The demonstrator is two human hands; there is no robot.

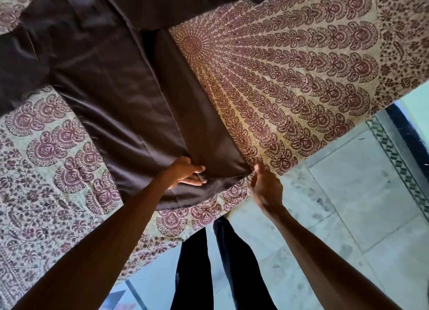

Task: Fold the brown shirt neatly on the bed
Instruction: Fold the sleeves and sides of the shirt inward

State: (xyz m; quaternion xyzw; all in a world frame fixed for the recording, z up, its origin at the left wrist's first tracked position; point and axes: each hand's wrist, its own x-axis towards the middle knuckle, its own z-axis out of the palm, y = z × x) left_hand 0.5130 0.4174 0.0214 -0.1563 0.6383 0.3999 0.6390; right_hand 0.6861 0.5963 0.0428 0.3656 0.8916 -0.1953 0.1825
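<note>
The brown shirt lies spread on the bed, running from the top left down to the near edge. A long strip along its right side is folded over the body. My left hand grips the hem near the bottom of that fold, fingers under the cloth. My right hand pinches the lower right corner of the hem at the bed's edge. One sleeve reaches off to the left.
The bed carries a cream cover printed with maroon peacock-feather motifs. Its near edge runs diagonally past my hands. Below it are a pale tiled floor and my dark trouser legs. More dark cloth lies at the top.
</note>
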